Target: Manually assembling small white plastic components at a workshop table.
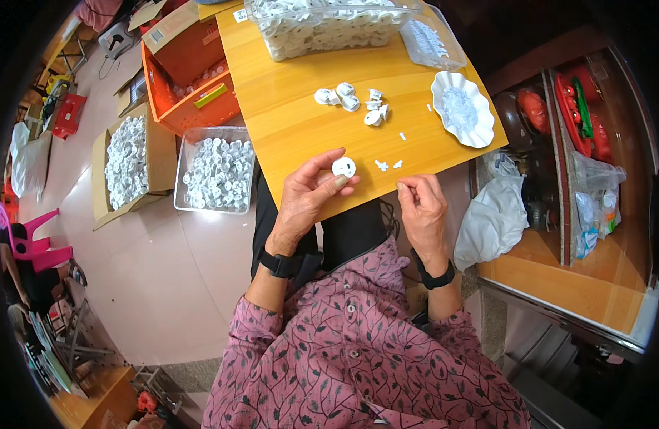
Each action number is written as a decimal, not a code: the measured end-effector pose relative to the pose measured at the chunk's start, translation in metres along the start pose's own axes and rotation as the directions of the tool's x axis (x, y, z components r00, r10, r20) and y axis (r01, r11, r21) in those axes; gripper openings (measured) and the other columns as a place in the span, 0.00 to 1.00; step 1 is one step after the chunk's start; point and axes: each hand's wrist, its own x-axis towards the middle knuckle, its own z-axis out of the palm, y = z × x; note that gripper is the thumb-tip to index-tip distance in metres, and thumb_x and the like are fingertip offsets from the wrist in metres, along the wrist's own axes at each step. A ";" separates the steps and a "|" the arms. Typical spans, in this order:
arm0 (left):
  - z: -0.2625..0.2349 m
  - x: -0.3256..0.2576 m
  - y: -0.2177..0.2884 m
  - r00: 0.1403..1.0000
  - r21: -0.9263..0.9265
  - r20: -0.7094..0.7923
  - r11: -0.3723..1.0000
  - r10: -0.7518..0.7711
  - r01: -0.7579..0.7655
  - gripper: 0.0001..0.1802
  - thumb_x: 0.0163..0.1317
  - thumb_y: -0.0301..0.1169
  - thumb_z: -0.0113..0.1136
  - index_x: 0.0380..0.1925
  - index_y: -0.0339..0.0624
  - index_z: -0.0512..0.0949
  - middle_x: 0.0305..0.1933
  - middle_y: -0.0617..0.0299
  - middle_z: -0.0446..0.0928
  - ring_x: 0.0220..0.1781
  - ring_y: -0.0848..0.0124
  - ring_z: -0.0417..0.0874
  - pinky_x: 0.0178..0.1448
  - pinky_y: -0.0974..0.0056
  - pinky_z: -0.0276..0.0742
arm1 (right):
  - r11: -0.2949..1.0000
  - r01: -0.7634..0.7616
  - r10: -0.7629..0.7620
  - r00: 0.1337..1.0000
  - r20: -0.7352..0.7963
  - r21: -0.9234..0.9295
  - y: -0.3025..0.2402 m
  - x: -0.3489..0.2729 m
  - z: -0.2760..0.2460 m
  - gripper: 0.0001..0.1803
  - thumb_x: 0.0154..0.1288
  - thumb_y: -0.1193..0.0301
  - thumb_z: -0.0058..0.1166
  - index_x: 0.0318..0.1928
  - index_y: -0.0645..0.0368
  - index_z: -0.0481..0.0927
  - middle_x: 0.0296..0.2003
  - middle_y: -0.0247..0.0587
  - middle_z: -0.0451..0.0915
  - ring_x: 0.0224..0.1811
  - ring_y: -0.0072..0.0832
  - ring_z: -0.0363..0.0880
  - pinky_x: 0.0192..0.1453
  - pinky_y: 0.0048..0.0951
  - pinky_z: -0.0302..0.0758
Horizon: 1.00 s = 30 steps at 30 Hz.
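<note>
Two hands are at the near edge of a wooden desk point(301, 121). The left hand point(308, 196) pinches a small round white plastic cap point(344, 167) between thumb and fingertips, holding it just above the desk edge. The right hand point(421, 207) is curled loosely with fingertips pinched together; can't tell whether there's a tiny piece in there. A couple of tiny white bits point(388, 165) lie on the desk between the two hands, and a little cluster of white parts point(351, 101) sits further up the desk. A white scalloped dish point(479, 125) full of small pieces is off to the right, and a clear bin point(329, 32) packed with white parts is at the far end. Down on the floor to the left there's a clear tub point(215, 171) and a cardboard box point(101, 171), both loaded with similar white caps, plus an orange crate point(190, 71).
</note>
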 end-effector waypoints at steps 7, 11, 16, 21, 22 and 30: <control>-0.002 0.000 -0.002 1.000 0.015 0.018 1.000 0.009 -0.009 0.22 0.66 0.20 0.61 0.61 0.32 0.73 0.46 0.50 0.83 0.42 0.71 0.86 0.50 0.70 0.83 | 0.577 -0.463 0.384 0.881 0.277 0.672 -0.046 0.009 0.016 0.06 0.69 0.77 0.58 0.43 0.66 0.79 0.34 0.34 0.81 0.33 0.17 0.81 0.39 0.18 0.79; -0.002 0.000 -0.002 0.999 0.010 0.029 1.000 0.016 -0.017 0.22 0.65 0.21 0.63 0.59 0.31 0.74 0.46 0.53 0.84 0.42 0.73 0.86 0.51 0.70 0.83 | 0.523 -0.483 0.366 0.871 0.327 0.702 -0.050 0.013 0.021 0.06 0.69 0.76 0.59 0.43 0.66 0.79 0.36 0.34 0.82 0.34 0.17 0.81 0.41 0.18 0.79; -0.001 -0.001 0.001 0.999 0.018 0.043 1.000 0.010 -0.011 0.22 0.64 0.21 0.64 0.58 0.33 0.75 0.47 0.57 0.83 0.43 0.73 0.85 0.51 0.70 0.83 | 0.572 -0.368 0.304 0.925 0.227 0.733 -0.053 0.014 0.029 0.07 0.70 0.76 0.59 0.44 0.65 0.80 0.38 0.35 0.82 0.37 0.17 0.80 0.43 0.18 0.76; 0.000 -0.003 0.003 0.996 0.066 0.083 0.998 0.009 -0.015 0.22 0.65 0.22 0.65 0.58 0.35 0.75 0.49 0.60 0.82 0.50 0.73 0.83 0.55 0.69 0.82 | 0.574 -0.358 0.294 0.929 0.223 0.737 -0.051 0.015 0.033 0.07 0.70 0.76 0.58 0.45 0.66 0.80 0.39 0.36 0.83 0.37 0.17 0.81 0.44 0.19 0.77; 0.000 -0.003 0.003 0.997 0.066 0.080 0.998 0.010 -0.016 0.22 0.65 0.22 0.65 0.58 0.35 0.75 0.49 0.60 0.82 0.50 0.73 0.83 0.55 0.69 0.82 | 0.583 -0.376 0.304 0.923 0.236 0.720 -0.051 0.015 0.032 0.07 0.70 0.76 0.58 0.45 0.66 0.80 0.39 0.37 0.83 0.37 0.18 0.81 0.44 0.19 0.77; -0.005 -0.002 0.000 0.993 0.083 0.114 0.996 0.020 -0.030 0.20 0.65 0.24 0.65 0.57 0.35 0.77 0.50 0.61 0.82 0.52 0.73 0.83 0.59 0.69 0.79 | 0.583 -0.407 0.322 0.910 0.260 0.703 -0.057 0.014 0.033 0.06 0.70 0.77 0.57 0.44 0.68 0.80 0.37 0.37 0.83 0.37 0.18 0.82 0.44 0.20 0.80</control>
